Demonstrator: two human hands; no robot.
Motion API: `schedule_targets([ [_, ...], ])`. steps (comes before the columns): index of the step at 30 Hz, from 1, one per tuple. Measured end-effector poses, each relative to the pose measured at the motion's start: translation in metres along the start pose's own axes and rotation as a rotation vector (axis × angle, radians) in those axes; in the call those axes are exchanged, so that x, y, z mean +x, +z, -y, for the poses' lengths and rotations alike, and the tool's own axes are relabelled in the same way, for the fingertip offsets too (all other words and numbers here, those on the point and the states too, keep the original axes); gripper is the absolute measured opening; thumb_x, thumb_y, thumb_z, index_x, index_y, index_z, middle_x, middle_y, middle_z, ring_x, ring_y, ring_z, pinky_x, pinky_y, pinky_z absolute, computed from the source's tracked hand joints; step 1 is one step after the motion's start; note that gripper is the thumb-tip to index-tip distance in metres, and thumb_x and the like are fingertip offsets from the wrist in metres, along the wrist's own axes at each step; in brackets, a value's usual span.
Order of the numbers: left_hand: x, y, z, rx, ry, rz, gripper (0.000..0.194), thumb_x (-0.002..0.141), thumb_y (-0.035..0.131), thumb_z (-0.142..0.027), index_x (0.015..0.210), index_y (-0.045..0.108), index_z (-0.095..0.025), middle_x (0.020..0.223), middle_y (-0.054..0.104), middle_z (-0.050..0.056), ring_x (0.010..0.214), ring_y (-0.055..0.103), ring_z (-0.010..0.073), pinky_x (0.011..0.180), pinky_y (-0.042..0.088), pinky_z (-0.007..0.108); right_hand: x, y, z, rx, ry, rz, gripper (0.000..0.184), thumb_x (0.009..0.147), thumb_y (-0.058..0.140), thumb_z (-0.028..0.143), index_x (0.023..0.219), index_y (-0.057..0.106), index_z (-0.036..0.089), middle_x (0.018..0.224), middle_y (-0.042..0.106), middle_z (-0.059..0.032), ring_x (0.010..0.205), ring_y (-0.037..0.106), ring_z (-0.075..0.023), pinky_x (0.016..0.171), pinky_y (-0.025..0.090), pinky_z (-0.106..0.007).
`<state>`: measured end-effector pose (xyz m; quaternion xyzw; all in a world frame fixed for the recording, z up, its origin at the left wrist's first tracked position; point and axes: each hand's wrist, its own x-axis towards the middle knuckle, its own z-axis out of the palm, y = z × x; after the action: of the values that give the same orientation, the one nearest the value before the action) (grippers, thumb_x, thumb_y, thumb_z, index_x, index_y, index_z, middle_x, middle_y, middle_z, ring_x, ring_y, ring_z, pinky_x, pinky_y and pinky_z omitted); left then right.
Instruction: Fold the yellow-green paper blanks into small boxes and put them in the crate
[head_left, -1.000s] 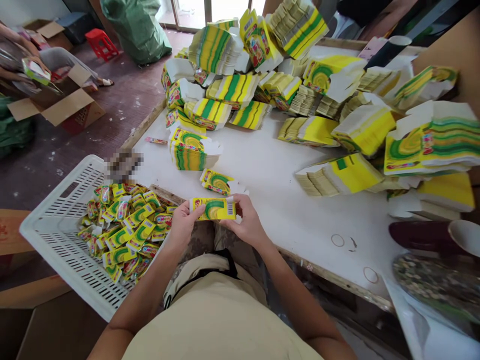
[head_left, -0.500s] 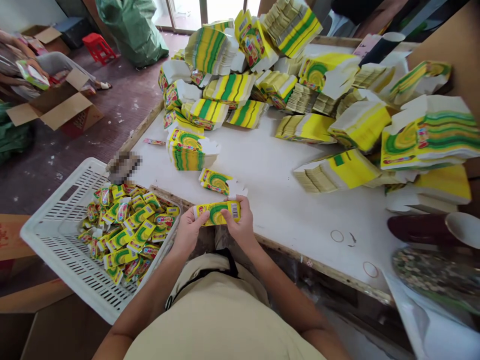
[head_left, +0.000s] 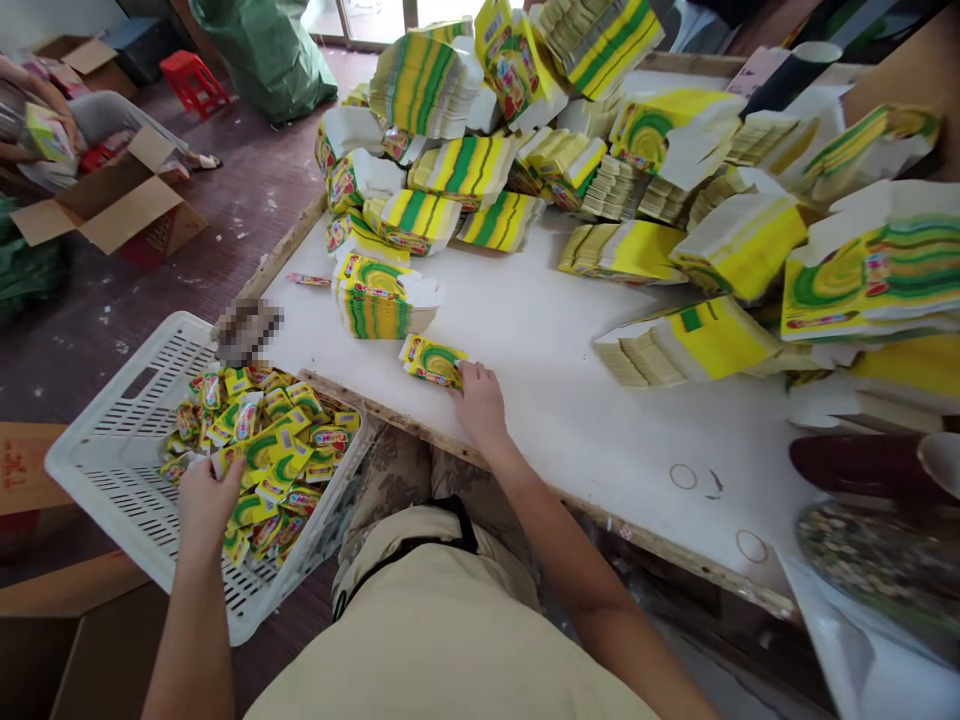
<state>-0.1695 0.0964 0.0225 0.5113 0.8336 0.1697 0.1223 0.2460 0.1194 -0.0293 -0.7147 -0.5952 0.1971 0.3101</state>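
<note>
The carton [head_left: 430, 360] lies on the table [head_left: 525, 310], its long axis slanting from far left to near right, so that its right end meets the fingers of the right hand [head_left: 481, 405]; whether they pinch it firmly cannot be told. The hands are well apart: the left hand [head_left: 210, 498], much the farther from that carton, is down and to its left over the basket [head_left: 131, 480], thumb and fingertips at a box [head_left: 259, 452] atop the pile, their grip likewise unclear.
</note>
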Motion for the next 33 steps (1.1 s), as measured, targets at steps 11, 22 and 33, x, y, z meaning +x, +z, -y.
schedule_targets([
  [11,-0.054,0.052,-0.105,-0.686,0.311,0.26,0.06,0.075,0.07,-0.045,0.127,0.052,-0.021,0.128,0.058,0.013,0.113,0.059,0.0259,0.093,0.052,0.042,-0.011,-0.009,0.011,0.413,0.102,-0.033,0.044,0.07,0.067,0.014,0.107,0.043,0.021,0.09,0.056,-0.0012,0.077,0.058,-0.0192,0.069,0.051,-0.034],
  [22,-0.116,0.065,-0.237,-1.677,0.061,0.548,0.04,0.078,0.061,-0.062,0.087,0.061,-0.023,0.073,0.057,0.001,0.073,0.06,0.0161,0.078,0.053,0.032,-0.077,-0.023,0.07,1.085,-0.04,0.274,0.051,0.075,0.077,0.049,0.106,0.045,0.025,0.09,0.059,-0.0013,0.082,0.06,-0.0173,0.071,0.051,-0.031],
  [33,-0.116,0.077,-0.217,-1.572,0.004,0.568,0.065,0.066,0.067,-0.075,0.102,0.068,-0.021,0.098,0.068,0.006,0.089,0.063,0.0184,0.078,0.051,0.028,-0.059,-0.016,0.063,1.199,0.064,0.28,0.045,0.074,0.075,0.053,0.102,0.055,0.025,0.078,0.056,0.0029,0.071,0.055,-0.0148,0.065,0.046,-0.026],
])
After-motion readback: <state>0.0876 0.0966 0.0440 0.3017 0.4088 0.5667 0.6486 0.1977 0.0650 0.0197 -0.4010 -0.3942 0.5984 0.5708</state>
